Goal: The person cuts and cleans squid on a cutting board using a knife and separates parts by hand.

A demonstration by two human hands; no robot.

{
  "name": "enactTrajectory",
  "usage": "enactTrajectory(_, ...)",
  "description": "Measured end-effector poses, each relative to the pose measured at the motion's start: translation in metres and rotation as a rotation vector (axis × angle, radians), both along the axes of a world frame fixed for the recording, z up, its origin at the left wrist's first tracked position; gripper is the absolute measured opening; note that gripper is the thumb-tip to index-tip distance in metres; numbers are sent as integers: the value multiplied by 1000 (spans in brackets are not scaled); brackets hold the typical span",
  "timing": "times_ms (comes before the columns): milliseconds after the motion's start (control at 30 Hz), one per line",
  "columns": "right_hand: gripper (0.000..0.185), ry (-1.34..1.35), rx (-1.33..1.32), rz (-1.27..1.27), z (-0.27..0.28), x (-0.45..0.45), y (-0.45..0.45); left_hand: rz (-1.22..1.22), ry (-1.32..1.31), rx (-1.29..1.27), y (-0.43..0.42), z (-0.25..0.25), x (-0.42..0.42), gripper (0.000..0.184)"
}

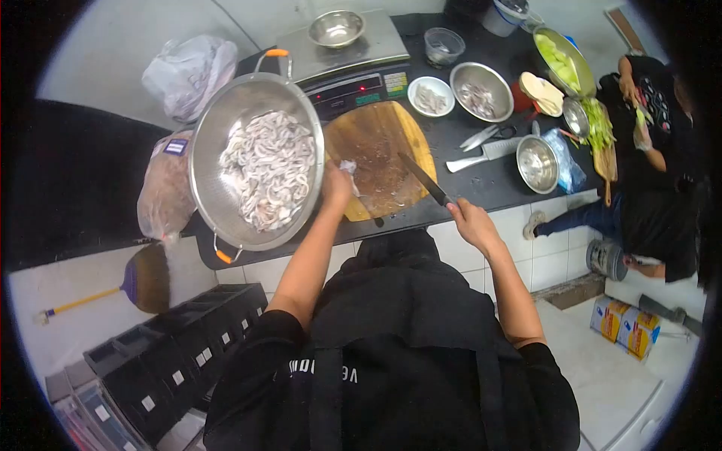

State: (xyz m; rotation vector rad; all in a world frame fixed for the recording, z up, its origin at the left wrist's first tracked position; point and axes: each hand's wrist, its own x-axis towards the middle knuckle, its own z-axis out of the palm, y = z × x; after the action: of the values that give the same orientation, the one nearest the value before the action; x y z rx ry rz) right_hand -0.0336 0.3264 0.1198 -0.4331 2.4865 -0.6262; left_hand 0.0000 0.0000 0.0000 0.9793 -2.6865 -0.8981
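My right hand [474, 225] is closed round the handle of a long knife [426, 180], whose blade points up and left over the wooden cutting board [417, 146]. At the board's left edge is my left hand [337, 185], beside a small pale scrap [348, 167]; its fingers are partly hidden by the colander, so its grip is unclear. The large steel colander [207, 158] with orange-sleeved handles stands left of the board, holding many sliced pale rings and strips [272, 169]. Wet residue marks the middle of the board.
Behind the board stands a scale [353, 94] with a steel bowl [336, 28]. Right of the board are a white bowl [431, 96], steel bowls [537, 164], scissors [481, 137] and a cleaver [481, 154]. A person [654, 150] cuts greens at far right. Bagged food [165, 188] lies left.
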Motion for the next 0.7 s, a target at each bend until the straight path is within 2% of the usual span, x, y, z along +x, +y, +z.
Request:
enactTrajectory(67, 39, 4, -53, -51, -4, 18, -4, 33, -110, 6, -27, 1, 5, 41)
enactTrajectory(100, 39, 69, 15, -59, -2, -15, 39, 19, -47, 75, 19, -15, -41, 41)
enactTrajectory(200, 40, 87, -55, -101, -11, 4, 36, -116, -271, 36, 0, -6, -32, 34)
enactTrajectory(300, 40, 69, -29, -71, -6, -2, 34, -167, -348, 36, 4, -5, -31, 35)
enactTrajectory(433, 40, 12, 26, 0, -6, -6, 24, -260, -276, 71, 3, 2, -24, 37)
enactTrajectory(500, 40, 0, 33, 26, -9, -6, 21, -339, -94, 114, 2, -2, -18, 33)
enactTrajectory(533, 40, 14, 22, 18, -9, -6, 19, -339, -96, 114, 2, -5, -18, 33)
enactTrajectory(600, 40, 28, 14, 15, -9, -8, 17, -141, -59, 772, 6, -5, -18, 27)
enactTrajectory(633, 40, 12, 25, 15, -8, -10, 15, -136, -57, 773, 10, -1, -19, 27)
enactTrajectory(700, 40, -5, 38, 21, -8, -13, 12, 29, 35, 1129, 21, 2, -22, 28)
